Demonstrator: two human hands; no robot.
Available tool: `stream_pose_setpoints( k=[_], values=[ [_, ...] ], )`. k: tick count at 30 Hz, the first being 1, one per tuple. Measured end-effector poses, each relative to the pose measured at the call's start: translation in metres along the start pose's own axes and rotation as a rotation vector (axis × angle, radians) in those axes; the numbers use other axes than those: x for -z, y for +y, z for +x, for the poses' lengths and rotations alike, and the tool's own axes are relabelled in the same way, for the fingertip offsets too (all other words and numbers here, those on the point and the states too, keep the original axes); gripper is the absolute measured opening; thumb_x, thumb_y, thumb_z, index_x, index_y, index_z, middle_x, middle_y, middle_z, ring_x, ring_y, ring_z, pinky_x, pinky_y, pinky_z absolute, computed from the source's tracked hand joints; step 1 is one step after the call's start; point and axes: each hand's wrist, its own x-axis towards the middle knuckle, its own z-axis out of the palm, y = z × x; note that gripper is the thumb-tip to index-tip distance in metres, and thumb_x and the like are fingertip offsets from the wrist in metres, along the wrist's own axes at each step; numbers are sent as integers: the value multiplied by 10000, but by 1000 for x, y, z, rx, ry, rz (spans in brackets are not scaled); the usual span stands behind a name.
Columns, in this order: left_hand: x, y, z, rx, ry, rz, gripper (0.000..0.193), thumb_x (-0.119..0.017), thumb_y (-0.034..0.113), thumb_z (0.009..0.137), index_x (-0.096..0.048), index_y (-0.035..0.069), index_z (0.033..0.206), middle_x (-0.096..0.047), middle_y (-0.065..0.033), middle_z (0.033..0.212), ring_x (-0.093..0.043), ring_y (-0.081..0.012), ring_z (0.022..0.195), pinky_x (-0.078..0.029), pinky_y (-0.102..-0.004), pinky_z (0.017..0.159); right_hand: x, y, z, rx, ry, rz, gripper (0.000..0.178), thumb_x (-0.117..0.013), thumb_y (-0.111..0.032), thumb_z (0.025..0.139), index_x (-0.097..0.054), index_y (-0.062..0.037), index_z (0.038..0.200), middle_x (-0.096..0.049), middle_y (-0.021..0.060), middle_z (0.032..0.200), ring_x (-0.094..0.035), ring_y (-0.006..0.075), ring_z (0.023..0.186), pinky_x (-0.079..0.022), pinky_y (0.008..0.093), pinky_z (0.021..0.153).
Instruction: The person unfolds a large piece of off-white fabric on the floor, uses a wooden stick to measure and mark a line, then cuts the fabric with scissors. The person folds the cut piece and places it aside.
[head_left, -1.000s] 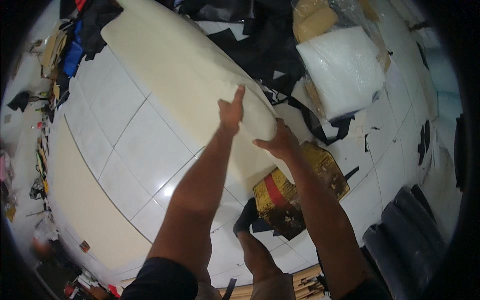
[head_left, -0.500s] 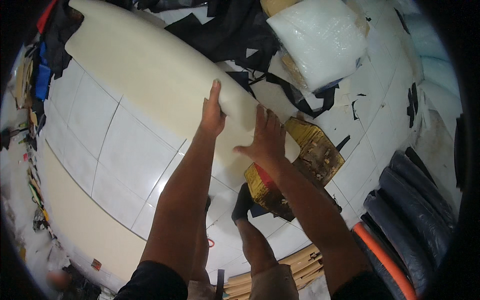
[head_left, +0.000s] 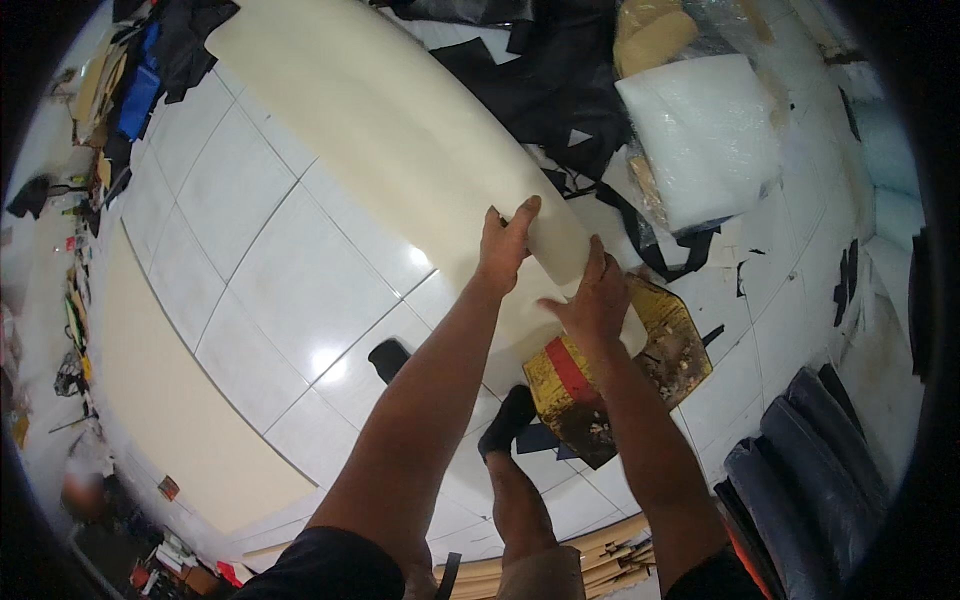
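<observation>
With fingers (head_left: 491, 226) and thumb of the left hand (head_left: 507, 254) parted in a short V, laid on a cream sheet (head_left: 390, 130) beyond the yellow box (head_left: 550, 395) and to its left; cannot tell whether pinching a fold there. With fingers and thumb of the right hand (head_left: 597, 305) spread wide, set over the sheet's near end just beside the yellow box, thumb to the left and fingers toward the sheet's right edge; cannot tell how firmly.

Stretched with its long axis on a slant, running from the yellow box away to the far left, near end pointed at the box and overlapping it in view. Rounded along the right edge.

Marked with a red band (head_left: 572, 372) on the yellow box, and soiled brown, with dark and pale bits on the open-looking side, too small to name. Includes, beyond the yellow box and to its right, a clear plastic wrapping around a white bundle (head_left: 700, 140). Bordered by a black-socked foot (head_left: 512, 415) just left of the box, and by dark rolls (head_left: 815, 440) nearer and to its right.
</observation>
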Motion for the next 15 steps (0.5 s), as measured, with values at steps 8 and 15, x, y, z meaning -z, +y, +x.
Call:
stream_pose_setpoints(
  k=[8, 15],
  values=[
    [-12, 6, -4, -137, 267, 273, 956, -770, 500, 734, -275, -39, 1349, -457, -230, 1257, -501, -303, 1145, -465, -437, 907, 60, 52, 69, -347, -674, 705, 859, -848, -308, 648, -438, -43, 1355, -553, 255, 1235, -565, 362, 1128, -459, 456, 933],
    [29, -2, -2, 75, -139, -142, 912, -689, 443, 837, -162, 60, 1475, -399, -184, 1377, -462, -279, 1217, -396, -429, 996, 7, -34, 24, -92, 19, 52, 933, -858, -385, 621, -421, 10, 1344, -568, 259, 1210, -558, 357, 1141, -480, 432, 909]
  ],
)
